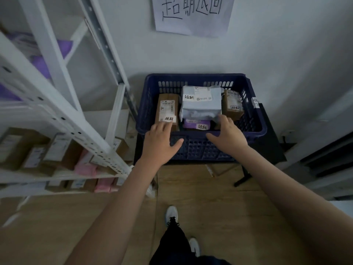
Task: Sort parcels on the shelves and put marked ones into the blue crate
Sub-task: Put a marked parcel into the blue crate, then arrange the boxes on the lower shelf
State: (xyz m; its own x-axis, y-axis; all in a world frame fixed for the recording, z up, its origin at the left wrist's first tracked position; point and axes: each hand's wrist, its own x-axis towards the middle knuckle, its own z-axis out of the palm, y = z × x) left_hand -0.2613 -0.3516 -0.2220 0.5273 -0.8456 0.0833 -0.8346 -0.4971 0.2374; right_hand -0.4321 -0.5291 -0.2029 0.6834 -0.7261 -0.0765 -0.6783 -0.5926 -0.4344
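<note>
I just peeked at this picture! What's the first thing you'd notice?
The blue crate by the wall, holding parcels with handwritten tags, such as a white parcel in the middle. Both hands reach over its near rim: left hand and right hand. Above hangs a paper sign.

One blue crate [254, 129] is recorded. Four parcels are counted inside it: two brown cartons, the left carton [168, 109] and the right carton [232, 104], one white bag [201, 103] and one purple bag [196, 124]. Four handwritten marks are seen, one per parcel. One paper sign [193, 14] is noted on the wall.
</note>
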